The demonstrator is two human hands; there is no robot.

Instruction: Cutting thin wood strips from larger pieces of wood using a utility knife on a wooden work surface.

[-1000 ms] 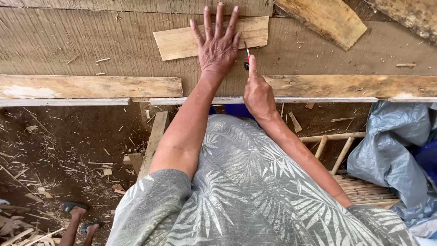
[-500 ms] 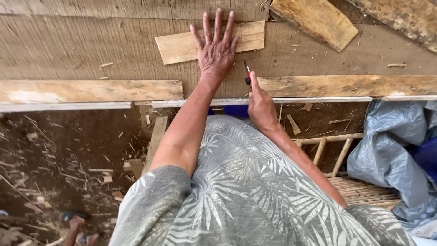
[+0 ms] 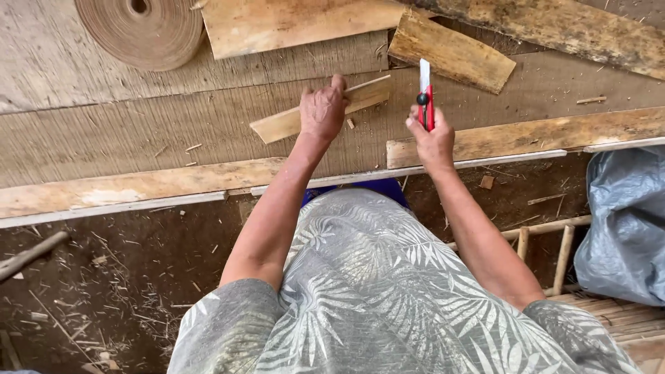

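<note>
Hazard — the right hand grips a red utility knife, blade extended and upright, while the left hand clasps a thin pale wooden strip close by — a slip risks cutting fingers.

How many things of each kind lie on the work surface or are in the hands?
Loose wooden pieces: 4, namely the thin strip under the left hand, a wide board, a short block and a long rough plank
Red utility knife, in the right hand: 1
Brown roll: 1
Total: 6
</note>
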